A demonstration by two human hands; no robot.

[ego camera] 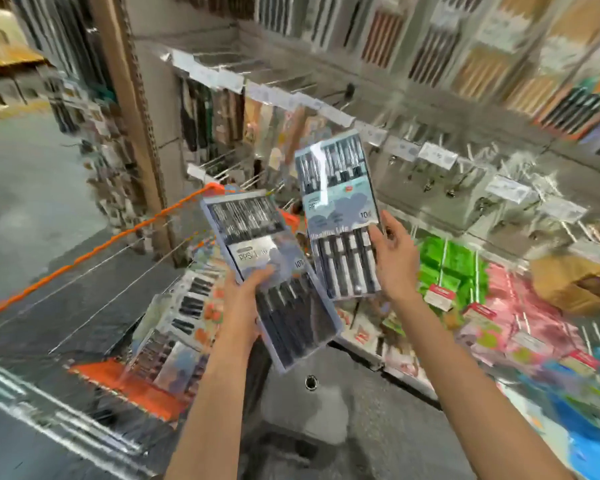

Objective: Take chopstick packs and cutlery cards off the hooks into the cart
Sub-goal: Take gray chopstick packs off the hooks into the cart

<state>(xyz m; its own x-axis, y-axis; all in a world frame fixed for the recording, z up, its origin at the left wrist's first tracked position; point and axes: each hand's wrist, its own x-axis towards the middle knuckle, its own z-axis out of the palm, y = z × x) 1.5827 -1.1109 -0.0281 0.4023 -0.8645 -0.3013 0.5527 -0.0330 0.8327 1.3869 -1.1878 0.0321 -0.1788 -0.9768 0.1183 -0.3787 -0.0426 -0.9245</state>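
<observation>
2 chopstick packs are off the hooks and in the air, 1 in each hand. The left hand [248,285] grips the left pack [274,282] near its middle, thumb across the printed label and fingers curled behind, holding it tilted over the cart [118,237], which I judge suits a drop into the basket. The right hand [394,258] pinches the right pack [340,216] along its right edge, thumb on the front and fingers wrapped behind, keeping it nearly upright just beside the other pack; their inner edges seem to overlap slightly. Holding each by an edge or the middle leaves the flat faces free, so both could be let go separately. Inside the cart, several packs [191,299] already lie in a loose pile against the wire side. Motion blur smears most of the view: the hooks [222,164] and price tags on the shelf wall are streaks, label text is barely legible, and I cannot tell which hooks these 2 came from. The cart's near end is cut off by the forearms.
</observation>
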